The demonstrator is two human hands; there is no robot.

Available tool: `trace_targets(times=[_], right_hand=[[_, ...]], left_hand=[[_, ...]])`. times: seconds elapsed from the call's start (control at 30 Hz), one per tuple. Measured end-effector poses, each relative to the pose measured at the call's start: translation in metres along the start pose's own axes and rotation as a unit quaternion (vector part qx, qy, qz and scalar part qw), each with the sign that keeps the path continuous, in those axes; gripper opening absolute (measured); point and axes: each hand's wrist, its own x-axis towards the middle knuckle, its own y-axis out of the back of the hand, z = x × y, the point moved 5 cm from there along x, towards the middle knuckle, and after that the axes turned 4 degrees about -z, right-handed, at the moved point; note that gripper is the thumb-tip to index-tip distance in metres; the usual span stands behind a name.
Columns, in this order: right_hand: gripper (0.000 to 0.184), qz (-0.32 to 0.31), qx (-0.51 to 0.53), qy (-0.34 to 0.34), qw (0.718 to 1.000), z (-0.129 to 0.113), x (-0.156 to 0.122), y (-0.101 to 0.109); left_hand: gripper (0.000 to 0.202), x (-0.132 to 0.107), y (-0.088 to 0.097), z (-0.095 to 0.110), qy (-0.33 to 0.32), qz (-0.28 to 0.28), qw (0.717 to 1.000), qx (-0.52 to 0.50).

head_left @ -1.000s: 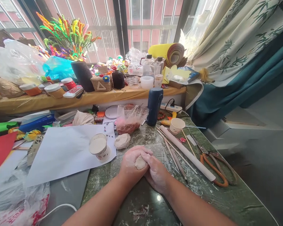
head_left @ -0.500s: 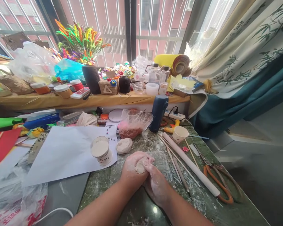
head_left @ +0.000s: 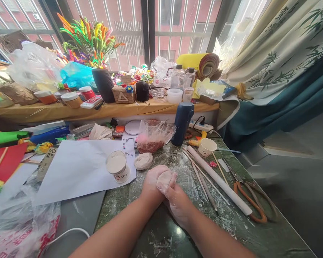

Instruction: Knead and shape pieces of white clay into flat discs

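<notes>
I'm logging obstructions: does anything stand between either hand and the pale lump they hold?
Nothing visible does. The left hand and right hand both touch the pale lump directly. A second lump lies on the table just beyond the left hand, outside the grip.

Bare left forearm (head_left: 121, 229) and bare right forearm (head_left: 212, 233) converge forward. White-dusted left hand (head_left: 151, 184) cupped, white-dusted right hand (head_left: 179, 204) clasped against it, fingers (head_left: 174, 176) curled.
</notes>
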Motion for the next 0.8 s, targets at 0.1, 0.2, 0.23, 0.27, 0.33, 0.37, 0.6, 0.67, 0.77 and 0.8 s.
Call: trace_targets(times=[0.1, 0.2, 0.23, 0.27, 0.33, 0.37, 0.6, 0.67, 0.77, 0.8], right_hand=[[0.051, 0.022, -0.013, 0.012, 1.000, -0.003, 0.000, -0.001], [0.049, 0.004, 0.000, 0.014, 1.000, -0.005, 0.000, -0.005], [0.045, -0.008, 0.013, 0.006, 1.000, -0.005, 0.000, -0.006], [0.041, -0.017, 0.027, -0.003, 0.999, -0.004, 0.000, -0.006], [0.035, -0.019, 0.054, -0.020, 0.998, -0.003, 0.001, -0.005], [0.034, -0.010, 0.062, -0.021, 0.998, -0.002, 0.002, -0.003], [0.045, 0.018, 0.052, 0.002, 0.999, 0.002, 0.007, 0.001], [0.044, 0.007, 0.056, -0.006, 0.998, 0.003, 0.006, 0.000], [0.042, 0.015, 0.069, -0.005, 0.997, 0.000, 0.004, -0.002], [0.042, 0.024, 0.065, 0.003, 0.998, -0.002, 0.004, -0.002]], left_hand=[[0.027, -0.001, 0.000, -0.002, 0.015, -0.014, 1.000, -0.002], [0.028, -0.002, 0.001, 0.000, 0.011, -0.015, 1.000, -0.003], [0.028, -0.003, 0.002, 0.002, 0.005, -0.012, 1.000, -0.008], [0.028, -0.003, 0.002, 0.003, -0.001, -0.010, 1.000, -0.019], [0.028, -0.003, 0.001, 0.003, -0.007, -0.007, 0.999, -0.044], [0.027, -0.003, 0.001, 0.002, -0.005, -0.007, 0.999, -0.053], [0.024, -0.001, 0.001, -0.004, 0.010, -0.009, 0.998, -0.056], [0.026, -0.001, 0.001, 0.000, -0.002, -0.021, 0.999, -0.049], [0.027, -0.001, 0.000, 0.006, -0.029, -0.034, 0.998, -0.052], [0.026, -0.002, 0.000, 0.008, -0.037, -0.033, 0.997, -0.057]])
